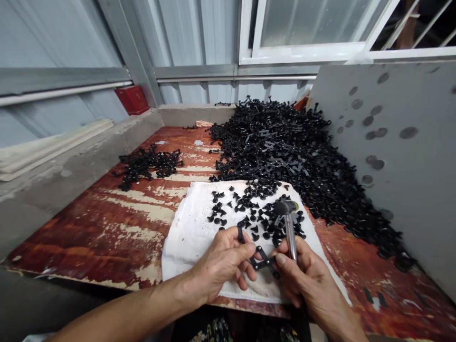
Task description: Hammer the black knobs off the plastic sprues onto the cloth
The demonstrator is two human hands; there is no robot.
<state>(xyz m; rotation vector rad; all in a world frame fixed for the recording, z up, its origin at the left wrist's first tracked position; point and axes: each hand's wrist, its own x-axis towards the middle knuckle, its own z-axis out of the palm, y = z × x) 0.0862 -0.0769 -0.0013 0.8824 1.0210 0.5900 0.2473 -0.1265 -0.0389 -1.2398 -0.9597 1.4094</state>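
My left hand [217,261] pinches a small black riveted scissor linkage [262,262] between thumb and fingers, above the near part of a white cloth [188,237]. My right hand [308,278] is closed around a small hammer [290,232] with a shiny metal shaft, its head up and a yellowish face to the right. The thumb and fingertips of that hand also meet the right end of the linkage. Scattered on the cloth just beyond both hands are small black mushroom-shaped knobs [245,204]. My right palm hides the lower hammer handle.
A large heap of black linkages [270,137] covers the table's back right, spilling forward along a grey spotted panel [402,142]. A smaller black pile [147,164] lies at left on the worn red tabletop [89,232]. A red box [131,99] stands on the ledge.
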